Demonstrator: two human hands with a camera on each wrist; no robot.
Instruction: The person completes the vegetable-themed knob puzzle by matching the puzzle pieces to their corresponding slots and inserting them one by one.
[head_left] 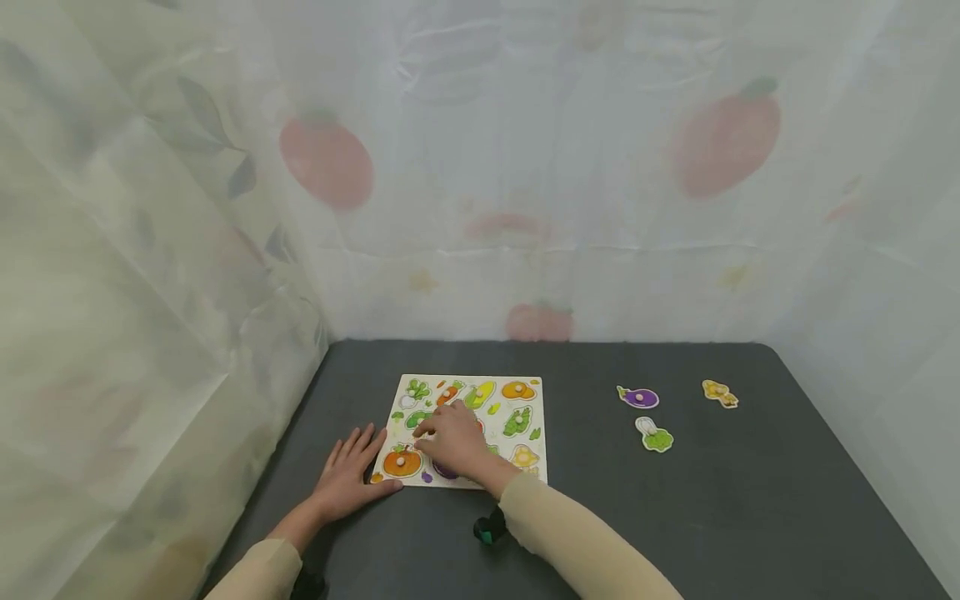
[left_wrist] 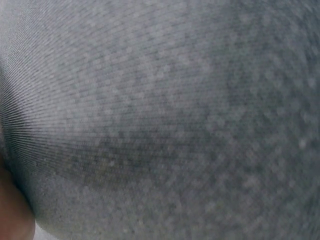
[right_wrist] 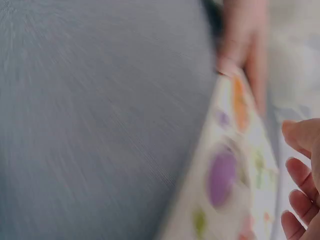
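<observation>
A white vegetable puzzle board (head_left: 497, 429) lies on the dark table, with knobbed pieces such as an orange pumpkin (head_left: 402, 462) and green peas (head_left: 517, 422). My left hand (head_left: 348, 477) rests flat with fingers spread, its fingertips and thumb right at the board's left edge. Over the middle of the board is my right hand (head_left: 457, 437), its fingers loosely bent, covering several pieces. In the right wrist view thumb and fingers (right_wrist: 301, 175) stand apart with nothing between them. A purple eggplant piece (right_wrist: 222, 175) shows blurred on the board there.
Right of the board lie three loose pieces: a purple eggplant (head_left: 640, 397), a green-and-white cabbage (head_left: 656, 436) and a yellow piece (head_left: 720, 393). Pale printed curtains (head_left: 600, 208) hang behind and beside the table (head_left: 712, 517). The left wrist view is mostly grey table surface.
</observation>
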